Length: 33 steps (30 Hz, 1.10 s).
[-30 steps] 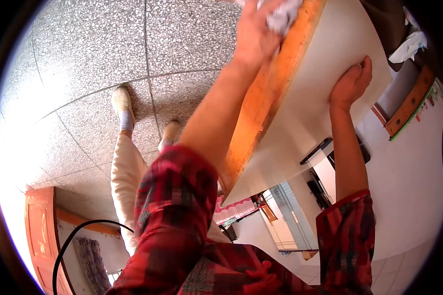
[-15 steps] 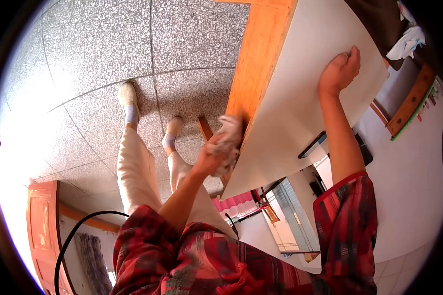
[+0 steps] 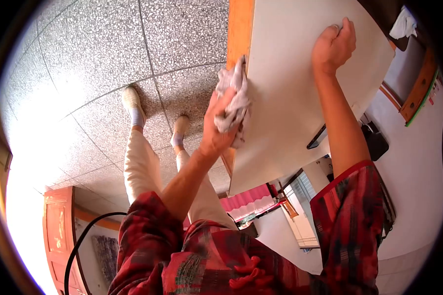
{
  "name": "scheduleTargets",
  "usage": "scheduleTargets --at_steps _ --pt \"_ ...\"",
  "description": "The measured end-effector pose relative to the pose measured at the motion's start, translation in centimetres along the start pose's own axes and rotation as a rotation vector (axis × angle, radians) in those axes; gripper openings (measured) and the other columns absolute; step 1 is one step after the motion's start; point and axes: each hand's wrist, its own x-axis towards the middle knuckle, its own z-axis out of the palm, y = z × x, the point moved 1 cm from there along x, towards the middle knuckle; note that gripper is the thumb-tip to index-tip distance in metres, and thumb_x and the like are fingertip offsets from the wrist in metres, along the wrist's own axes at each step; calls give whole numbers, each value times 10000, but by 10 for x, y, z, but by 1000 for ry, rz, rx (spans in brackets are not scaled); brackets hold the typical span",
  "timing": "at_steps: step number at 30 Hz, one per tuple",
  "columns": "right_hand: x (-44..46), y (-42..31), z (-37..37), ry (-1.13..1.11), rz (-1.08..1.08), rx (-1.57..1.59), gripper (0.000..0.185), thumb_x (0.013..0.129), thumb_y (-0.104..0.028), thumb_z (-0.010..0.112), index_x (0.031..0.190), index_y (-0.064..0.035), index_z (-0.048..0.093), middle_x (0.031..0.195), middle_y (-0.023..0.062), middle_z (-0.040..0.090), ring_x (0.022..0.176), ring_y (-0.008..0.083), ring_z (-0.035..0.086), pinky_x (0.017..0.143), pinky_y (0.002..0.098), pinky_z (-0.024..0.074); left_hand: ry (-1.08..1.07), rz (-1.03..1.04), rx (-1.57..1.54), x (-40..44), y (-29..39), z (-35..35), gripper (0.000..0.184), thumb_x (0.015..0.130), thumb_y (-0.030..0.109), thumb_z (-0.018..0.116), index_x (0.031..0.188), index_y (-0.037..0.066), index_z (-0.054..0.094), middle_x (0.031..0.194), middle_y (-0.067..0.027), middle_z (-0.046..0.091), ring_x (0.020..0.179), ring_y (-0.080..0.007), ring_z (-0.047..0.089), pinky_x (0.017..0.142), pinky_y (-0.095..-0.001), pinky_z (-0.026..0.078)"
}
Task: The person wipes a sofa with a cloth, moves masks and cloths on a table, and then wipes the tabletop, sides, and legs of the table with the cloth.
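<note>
In the head view my left hand (image 3: 215, 127) is closed round a crumpled, pale greyish cloth (image 3: 237, 101). The cloth lies against the long edge of a white-topped table (image 3: 280, 113) and overlaps part of its orange wooden side (image 3: 239, 37). Over on the tabletop rests my right hand (image 3: 333, 49), its fingers curled loosely. I see nothing held in it, though the underside of the hand is hidden.
Below the table's edge is my own leg (image 3: 142, 164), on a speckled tiled floor (image 3: 98, 44). A dark flat device (image 3: 317, 137) lies near the tabletop's near edge. A reddish wooden door (image 3: 59, 231) stands at lower left, and a black cable (image 3: 81, 233) curves nearby.
My left hand has moved the cloth up along the table's edge, from the wooden side onto the rim. My right hand stays on the tabletop, and the whole view has shifted slightly.
</note>
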Motion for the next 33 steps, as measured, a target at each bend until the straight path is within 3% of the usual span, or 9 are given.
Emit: scheduleTargets --at_steps 11,15,17,20,24,26,28,31,33 --pt "3 6 8 214 -140 -131 345 854 -120 473 1173 2 521 1240 197 516 1147 351 468 977 447 368 201 145 468 78 38 -21 418 802 65 622 1207 150 567 1196 -66 550 1132 -211 510 1006 -367 373" --pt "2 5 9 235 -86 -137 352 851 -143 482 1174 -9 525 1249 180 509 1150 346 466 974 449 362 35 374 253 158 123 10 326 849 204 648 1120 33 588 947 -82 604 665 -116 605 508 -208 492" --pt "0 -1 4 256 -82 -130 358 842 -156 493 1171 -18 530 1240 161 518 1143 338 471 968 453 356 -63 1005 1016 170 136 25 321 788 166 658 1109 145 661 1089 -87 579 1023 -217 537 842 -379 465" --pt "4 8 7 239 -47 -142 361 838 -166 494 1168 -25 536 1254 155 509 1149 333 468 971 451 349 -300 691 1230 122 116 27 381 733 178 689 1112 216 672 1169 -99 560 1148 -248 446 1019 -495 287" --pt "-2 -4 -1 245 -33 -103 363 841 -181 492 1166 -26 539 1273 152 494 1171 323 451 989 446 327 -501 618 1193 16 62 36 324 654 93 660 916 280 698 1181 88 553 1198 -137 451 999 -443 343" --pt "-5 -7 -2 233 -8 -101 365 843 -184 490 1169 -25 539 1276 151 492 1179 318 443 998 445 316 -597 529 1095 -32 36 35 158 706 206 650 856 230 693 1118 50 556 1136 -116 457 1015 -372 318" --pt "0 -7 -2 245 12 -101 368 846 -186 488 1172 -24 539 1278 150 490 1187 314 434 1007 444 305 -817 388 1094 -73 25 32 259 719 107 628 942 221 694 1231 44 549 1237 -125 411 1043 -425 302" --pt "-1 -9 -5 219 29 -97 382 845 -185 483 1184 -19 537 1281 151 489 1191 310 429 1011 449 300 -613 338 1067 -64 25 39 205 734 105 606 904 174 697 1216 28 557 1198 -135 456 1037 -407 311" --pt "-2 -9 -5 229 23 -82 384 839 -187 487 1180 -17 540 1277 154 491 1188 313 432 1010 450 302 -432 592 1058 -18 41 34 386 619 67 667 952 258 708 1157 -1 569 1149 -191 492 954 -414 391"
